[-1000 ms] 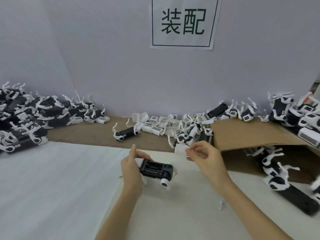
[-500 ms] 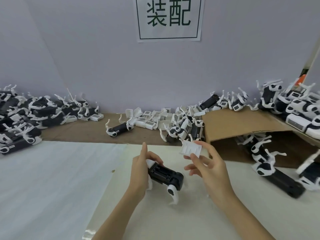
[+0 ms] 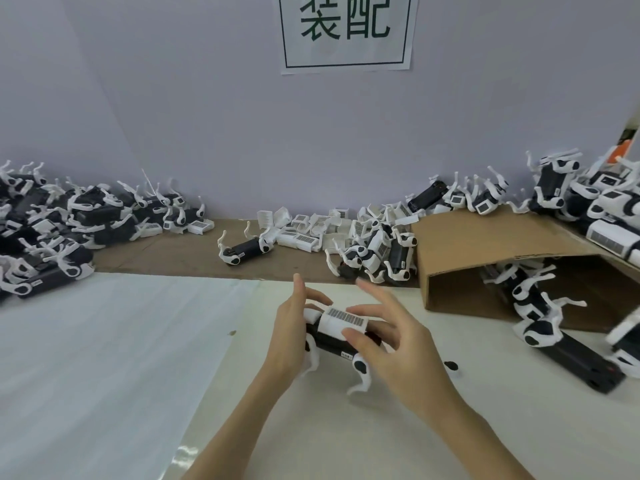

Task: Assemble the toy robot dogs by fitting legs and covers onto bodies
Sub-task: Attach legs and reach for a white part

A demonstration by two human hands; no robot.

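Note:
A toy robot dog with a black body (image 3: 330, 342) and white legs stands on the white table, and a white cover (image 3: 341, 322) with a barcode label now lies on its back. My left hand (image 3: 291, 332) grips the dog's left end, thumb up behind it. My right hand (image 3: 388, 344) is spread over the cover's right end, with the thumb against the cover's near edge and the fingers straight above it. One white front leg (image 3: 360, 375) hangs down below the body.
Loose white covers (image 3: 304, 230) lie along the back wall. Piles of dogs sit at the left (image 3: 52, 233), the middle back (image 3: 377, 251) and the right (image 3: 595, 206). A cardboard box (image 3: 485, 258) lies on its side at right, with more dogs (image 3: 540, 317) beside it.
My right hand brought the white cover down from the air onto the dog's open back. The left hand has kept its grip on the body. The camera moved closer.

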